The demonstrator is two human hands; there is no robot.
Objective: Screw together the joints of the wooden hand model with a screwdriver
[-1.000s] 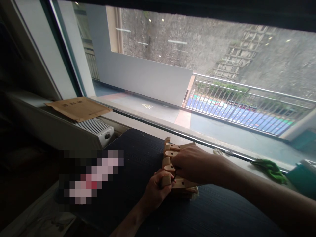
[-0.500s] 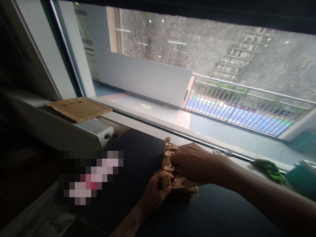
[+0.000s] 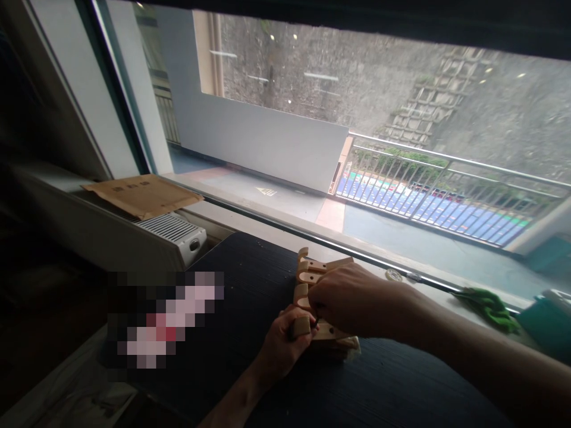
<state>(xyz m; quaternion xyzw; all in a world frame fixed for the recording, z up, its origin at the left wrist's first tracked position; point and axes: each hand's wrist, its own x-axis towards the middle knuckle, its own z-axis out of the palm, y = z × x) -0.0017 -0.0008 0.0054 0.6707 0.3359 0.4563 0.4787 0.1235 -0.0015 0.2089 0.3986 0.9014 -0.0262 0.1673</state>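
A stack of light wooden hook-shaped pieces (image 3: 312, 270) lies on a dark tabletop (image 3: 250, 267) by a window. My left hand (image 3: 281, 348) is curled round the rounded end of the nearest wooden piece (image 3: 301, 327). My right hand (image 3: 352, 300) rests over the middle of the stack, fingers bent and pinching something small and dark at that same piece; I cannot make out what it is.
A white heater (image 3: 172, 232) with a brown cardboard sheet (image 3: 140, 193) on top stands at the left. A green cloth (image 3: 488, 306) and a teal container (image 3: 546, 324) sit on the sill at the right. The window glass runs close behind the table.
My right hand shifted slightly over the wooden stack and back. My left hand kept its grip on the nearest piece.
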